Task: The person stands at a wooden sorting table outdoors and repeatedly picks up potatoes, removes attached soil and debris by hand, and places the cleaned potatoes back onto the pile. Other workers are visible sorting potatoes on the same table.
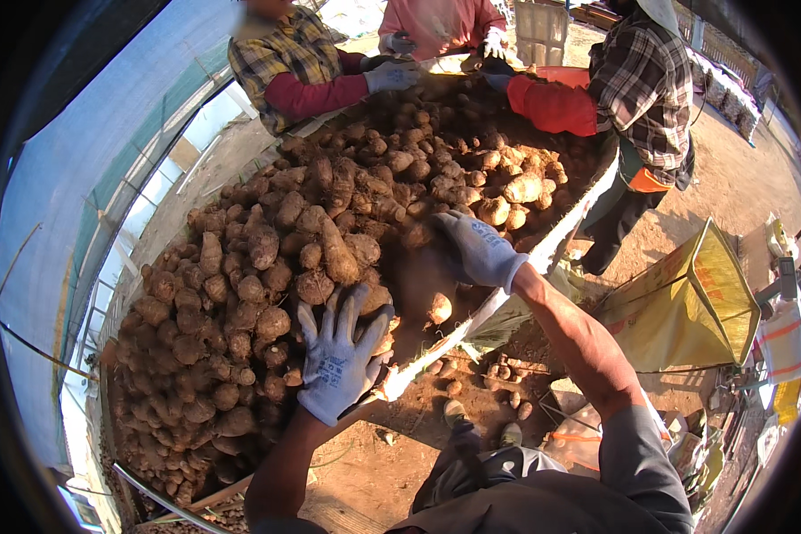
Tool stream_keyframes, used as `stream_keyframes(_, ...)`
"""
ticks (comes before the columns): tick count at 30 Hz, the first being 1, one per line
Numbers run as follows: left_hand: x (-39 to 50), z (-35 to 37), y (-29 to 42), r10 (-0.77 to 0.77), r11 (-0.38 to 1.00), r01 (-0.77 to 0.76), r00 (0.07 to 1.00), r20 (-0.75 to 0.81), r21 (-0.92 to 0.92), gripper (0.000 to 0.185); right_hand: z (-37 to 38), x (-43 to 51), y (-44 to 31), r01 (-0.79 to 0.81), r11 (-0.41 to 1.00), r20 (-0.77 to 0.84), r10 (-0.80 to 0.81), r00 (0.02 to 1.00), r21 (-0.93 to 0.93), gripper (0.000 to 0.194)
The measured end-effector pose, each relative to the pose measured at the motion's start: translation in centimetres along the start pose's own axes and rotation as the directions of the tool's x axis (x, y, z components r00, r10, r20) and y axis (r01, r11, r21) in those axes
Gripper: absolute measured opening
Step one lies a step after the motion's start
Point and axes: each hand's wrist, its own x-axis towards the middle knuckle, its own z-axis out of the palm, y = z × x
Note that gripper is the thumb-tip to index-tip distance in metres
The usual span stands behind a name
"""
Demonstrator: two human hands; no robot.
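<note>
A large heap of brown, soil-covered taro corms [240, 287] fills a raised sorting table. My left hand [340, 350], in a pale work glove with blue print, lies on the near side of the heap with its fingers spread, touching corms. My right hand [477, 247], gloved alike, reaches over the table at the right of the heap; its fingertips are near some corms and partly in shadow, so its hold is unclear. A single small corm [440, 308] lies between my hands near the table's pale, cloth-covered edge [467, 320]. Lighter, sunlit corms [524, 189] lie beyond my right hand.
Three people in work gloves stand around the far end, one in a yellow plaid shirt [294, 67], another in a dark plaid shirt [647, 93]. A yellow woven sack [681, 307] stands open at right. Loose corms [504, 370] lie on the ground near my feet.
</note>
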Motion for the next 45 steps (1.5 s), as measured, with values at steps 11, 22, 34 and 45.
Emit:
stream_keyframes(11,0.2,-0.3,0.4,0.001,0.999,-0.001,1.000,0.010,0.033,0.081,-2.6,-7.4,5.0,0.194,0.957,-0.402,-0.094,0.911,0.217,0.067)
stream_keyframes(22,0.3,-0.3,0.6,-0.005,0.999,0.003,1.000,0.027,0.041,0.078,-3.2,-4.9,3.0,-0.309,0.121,0.219,0.472,0.854,0.943,0.062)
stream_keyframes(34,0.3,-0.4,0.4,-0.003,1.000,0.003,1.000,0.021,0.007,0.076,0.2,0.7,5.2,-0.181,0.920,0.036,0.206,0.978,-0.347,0.071)
stream_keyframes(45,0.1,-0.3,0.3,-0.026,1.000,0.027,0.999,0.031,-0.014,0.079,-4.8,-3.0,4.5,-0.124,0.865,-0.419,0.355,0.836,0.486,0.046)
